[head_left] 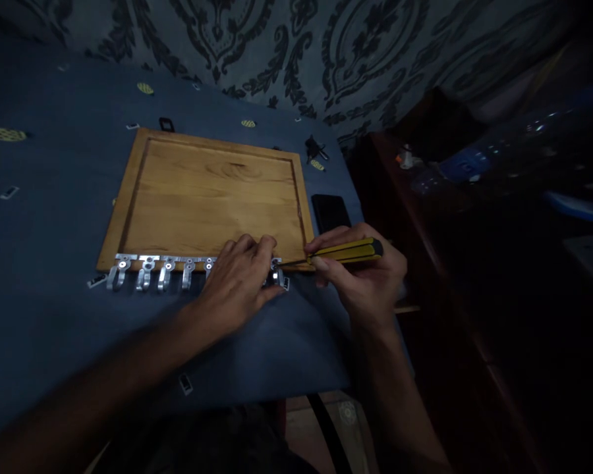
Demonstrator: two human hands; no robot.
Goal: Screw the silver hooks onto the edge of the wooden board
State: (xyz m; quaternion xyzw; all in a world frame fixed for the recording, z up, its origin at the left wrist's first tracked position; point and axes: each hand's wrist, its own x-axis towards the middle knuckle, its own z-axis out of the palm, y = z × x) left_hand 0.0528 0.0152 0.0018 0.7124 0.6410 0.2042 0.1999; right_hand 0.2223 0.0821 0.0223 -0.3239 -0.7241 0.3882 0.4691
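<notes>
A wooden board (pixel 212 191) with a raised frame lies flat on the blue cloth. Along its near edge runs a metal hook rail (pixel 168 264) with several silver hooks. My left hand (pixel 242 280) is closed over the right part of the rail, its fingers on the board side and its thumb by the last hook, covering some hooks. A yellow and black screwdriver (pixel 348 251) is gripped in my right hand (pixel 363 276), lying nearly level. Its thin shaft points left to the rail's right end, where the tip's exact contact cannot be made out.
A black flat object (pixel 331 212) lies right of the board, with a small dark item (pixel 316 149) beyond it. Patterned wallpaper (pixel 277 52) rises behind the table. At the right, a plastic bottle (pixel 469 161) rests on a dark surface. The cloth's near edge (pixel 277 395) drops toward the floor.
</notes>
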